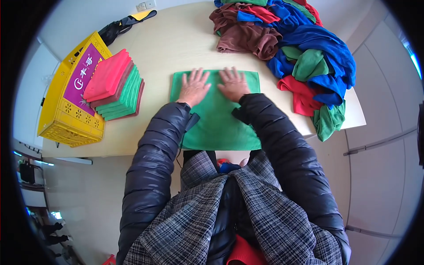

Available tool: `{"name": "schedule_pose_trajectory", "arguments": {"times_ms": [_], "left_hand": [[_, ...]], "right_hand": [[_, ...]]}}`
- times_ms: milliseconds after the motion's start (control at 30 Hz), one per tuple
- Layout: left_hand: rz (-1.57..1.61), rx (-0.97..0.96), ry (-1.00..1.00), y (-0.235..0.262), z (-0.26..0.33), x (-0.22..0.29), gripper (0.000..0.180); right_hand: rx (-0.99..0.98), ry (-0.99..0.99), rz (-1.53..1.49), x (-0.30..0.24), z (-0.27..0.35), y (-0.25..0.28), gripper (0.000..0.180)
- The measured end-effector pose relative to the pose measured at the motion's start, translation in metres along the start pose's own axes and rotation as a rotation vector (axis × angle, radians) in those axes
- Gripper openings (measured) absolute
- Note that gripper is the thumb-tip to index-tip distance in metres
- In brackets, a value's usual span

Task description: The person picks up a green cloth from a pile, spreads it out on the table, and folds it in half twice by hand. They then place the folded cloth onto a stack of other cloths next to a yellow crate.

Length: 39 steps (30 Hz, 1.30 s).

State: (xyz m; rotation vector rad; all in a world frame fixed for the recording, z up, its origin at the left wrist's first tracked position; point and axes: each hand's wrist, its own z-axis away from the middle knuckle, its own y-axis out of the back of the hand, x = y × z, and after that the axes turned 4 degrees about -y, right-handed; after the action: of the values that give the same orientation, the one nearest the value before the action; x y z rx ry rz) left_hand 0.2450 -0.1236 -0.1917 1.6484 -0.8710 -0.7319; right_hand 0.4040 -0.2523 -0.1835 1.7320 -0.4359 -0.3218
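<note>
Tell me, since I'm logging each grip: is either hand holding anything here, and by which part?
Nothing is gripped. The left hand and right hand lie flat, fingers spread, pressing on the far half of the green cloth spread on the table.

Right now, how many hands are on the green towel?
2. The left hand and right hand lie flat, side by side, on the far half of the green towel spread on the table.

Cloth pile (287,39) cut off at top edge; green cloth (218,119) partly under forearms.
</note>
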Motion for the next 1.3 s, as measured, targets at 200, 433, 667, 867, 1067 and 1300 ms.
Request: {"name": "schedule_pose_trajectory", "arguments": {"times_ms": [200, 433, 667, 867, 1067, 1300], "left_hand": [[0.107, -0.116, -0.054, -0.001, -0.013, 0.0, 0.06], [0.11, -0.1, 0.126, 0.009, 0.006, -0.043, 0.061], [-0.031, -0.171, 0.036, 0.042, 0.057, -0.008, 0.063], [0.117, -0.116, -0.075, 0.044, 0.126, 0.024, 0.063], [0.129, -0.077, 0.028, 0.046, 0.155, -0.011, 0.063], [0.076, -0.043, 0.134, 0.048, 0.184, -0.024, 0.06]], "right_hand": [[-0.091, 0.067, -0.18, -0.001, -0.009, -0.005, 0.065], [-0.065, -0.15, -0.145, 0.086, 0.023, 0.004, 0.066], [-0.067, -0.105, -0.094, 0.038, 0.079, 0.028, 0.07], [-0.041, 0.061, -0.199, -0.029, 0.127, 0.029, 0.067], [0.011, -0.036, -0.202, 0.034, 0.147, 0.028, 0.064], [-0.001, -0.185, -0.124, 0.063, 0.175, 0.038, 0.063]]}}
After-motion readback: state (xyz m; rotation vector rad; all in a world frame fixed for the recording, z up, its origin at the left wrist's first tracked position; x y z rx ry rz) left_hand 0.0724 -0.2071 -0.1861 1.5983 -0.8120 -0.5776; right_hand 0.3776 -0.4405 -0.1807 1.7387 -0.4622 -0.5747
